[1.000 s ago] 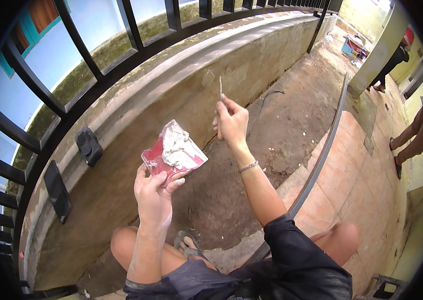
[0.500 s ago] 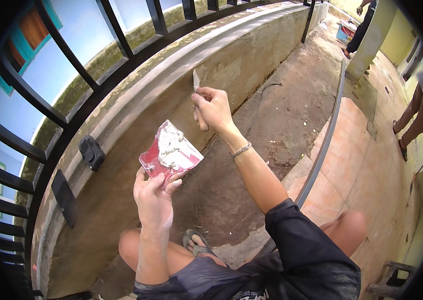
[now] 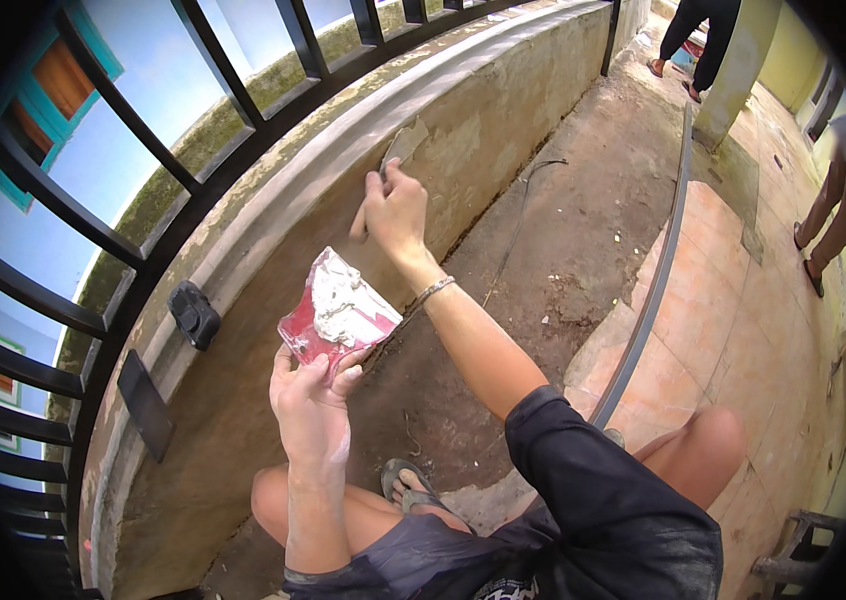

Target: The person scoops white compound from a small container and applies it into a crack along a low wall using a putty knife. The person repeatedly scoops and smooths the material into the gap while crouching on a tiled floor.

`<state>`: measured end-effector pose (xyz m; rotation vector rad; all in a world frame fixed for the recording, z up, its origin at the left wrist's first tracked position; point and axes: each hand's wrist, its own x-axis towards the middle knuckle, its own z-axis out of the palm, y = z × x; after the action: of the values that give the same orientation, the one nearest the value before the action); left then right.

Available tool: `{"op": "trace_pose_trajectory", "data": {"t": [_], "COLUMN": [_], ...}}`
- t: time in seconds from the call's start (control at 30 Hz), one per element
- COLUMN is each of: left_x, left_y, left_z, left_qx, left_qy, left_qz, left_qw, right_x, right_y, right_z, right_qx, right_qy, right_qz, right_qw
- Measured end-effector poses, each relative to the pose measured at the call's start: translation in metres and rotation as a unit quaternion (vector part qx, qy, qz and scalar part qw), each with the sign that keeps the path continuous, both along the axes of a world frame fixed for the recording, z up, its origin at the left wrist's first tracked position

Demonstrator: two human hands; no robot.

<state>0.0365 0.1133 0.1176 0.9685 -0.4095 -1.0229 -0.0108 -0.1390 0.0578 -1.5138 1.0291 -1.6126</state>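
With the right hand clamped on the scraper and the left hand gripping the red putty tray, keep the blade low-angled against the wall, pressing evenly.

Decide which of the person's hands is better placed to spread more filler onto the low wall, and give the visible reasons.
Probably the right. The right hand holds the scraper with its blade against the low wall, while the left hand is set back, holding the red board loaded with white filler.

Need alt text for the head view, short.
A person's right hand presses a scraper to a low concrete wall under black railings. The left hand holds a red board smeared with white filler.
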Motion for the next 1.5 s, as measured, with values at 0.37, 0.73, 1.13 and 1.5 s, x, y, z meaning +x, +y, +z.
{"op": "trace_pose_trajectory", "data": {"t": [0.37,0.73,1.13,1.5], "left_x": [0.002,-0.006,-0.004,-0.004], "left_y": [0.002,-0.01,-0.017,-0.026], "left_z": [-0.001,-0.009,-0.011,-0.017], "left_qx": [0.0,0.026,0.01,0.017], "left_qy": [0.003,0.0,-0.004,-0.007], "left_qz": [-0.013,-0.022,-0.008,-0.01], "left_qw": [1.0,0.999,1.0,1.0], "right_x": [-0.072,-0.071,-0.032,-0.099], "right_y": [-0.027,-0.06,-0.05,-0.084], "right_z": [0.018,-0.016,-0.023,0.0], "right_qx": [0.167,0.149,0.049,0.135], "right_qy": [-0.164,-0.115,0.055,-0.078], "right_qz": [0.163,0.006,0.039,0.16], "right_qw": [0.959,0.982,0.996,0.975]}}
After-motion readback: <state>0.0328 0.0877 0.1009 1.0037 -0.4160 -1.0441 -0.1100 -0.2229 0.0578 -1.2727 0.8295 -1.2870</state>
